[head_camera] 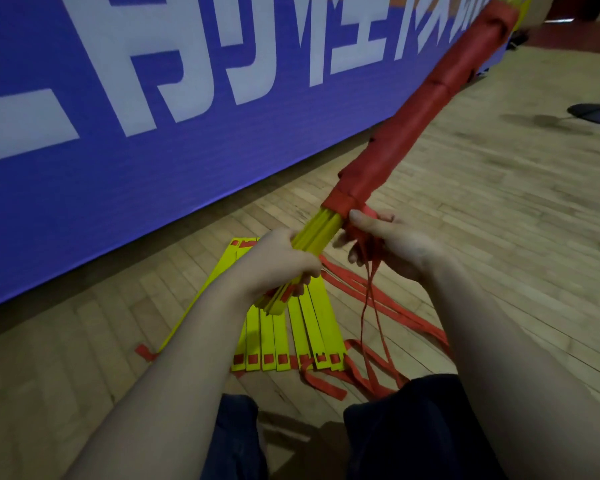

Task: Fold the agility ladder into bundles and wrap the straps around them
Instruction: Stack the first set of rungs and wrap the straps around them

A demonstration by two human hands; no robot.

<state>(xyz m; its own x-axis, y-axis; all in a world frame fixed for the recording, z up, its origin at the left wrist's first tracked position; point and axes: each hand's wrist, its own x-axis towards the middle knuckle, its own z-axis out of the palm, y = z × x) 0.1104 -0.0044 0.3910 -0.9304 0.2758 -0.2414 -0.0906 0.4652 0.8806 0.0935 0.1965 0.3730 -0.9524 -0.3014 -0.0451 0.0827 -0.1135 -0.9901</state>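
Observation:
A bundle of yellow ladder rungs (321, 230) points up and to the right, most of its length wound in red strap (430, 98). My left hand (278, 265) is closed around the bare yellow near end. My right hand (388, 240) pinches the red wrap at its lower edge, with loose red strap ends (371, 306) hanging from it. Several more yellow rungs (291, 334) lie side by side on the wooden floor below, joined by red straps (378, 306) that trail off to the right.
A blue banner (118, 150) with large white characters stands along the left and back. A dark round stand base (593, 114) sits on the floor at far right. My dark-clothed knees (413, 427) are at the bottom edge.

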